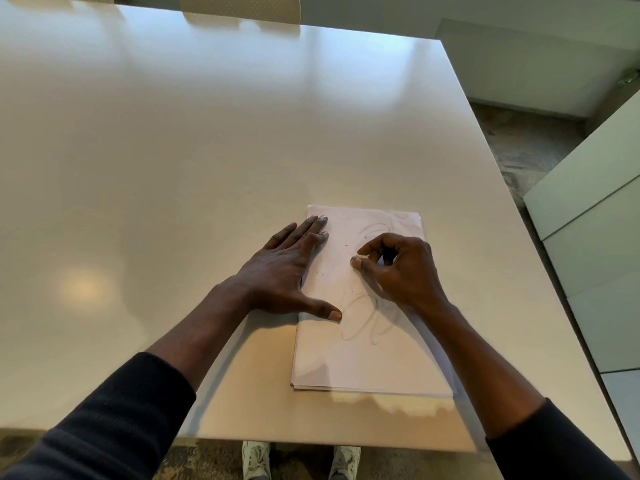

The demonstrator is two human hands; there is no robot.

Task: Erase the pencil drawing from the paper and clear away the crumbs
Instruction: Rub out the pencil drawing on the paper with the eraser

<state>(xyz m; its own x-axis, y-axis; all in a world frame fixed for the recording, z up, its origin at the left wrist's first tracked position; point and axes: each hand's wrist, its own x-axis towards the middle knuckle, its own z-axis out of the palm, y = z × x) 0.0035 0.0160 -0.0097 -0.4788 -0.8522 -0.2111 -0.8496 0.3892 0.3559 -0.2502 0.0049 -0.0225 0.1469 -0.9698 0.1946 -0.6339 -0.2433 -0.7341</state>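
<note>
Glossy white table (207, 150), pale chair (242, 8) at far edge, mottled floor (526, 150), white cabinets (595, 237) right.

Left hand (289, 268) flat, fingers spread, pressing left edge of paper (367, 355) on white table (173, 168). Right hand (398, 268) pinches small eraser (356, 260) against sheet. Faint pencil loops (367, 320) near thumb; dark crumbs (332, 261) between hands.

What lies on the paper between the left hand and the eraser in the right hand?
In the head view, only bare paper with a few dark eraser crumbs lies between left hand and eraser.
</note>
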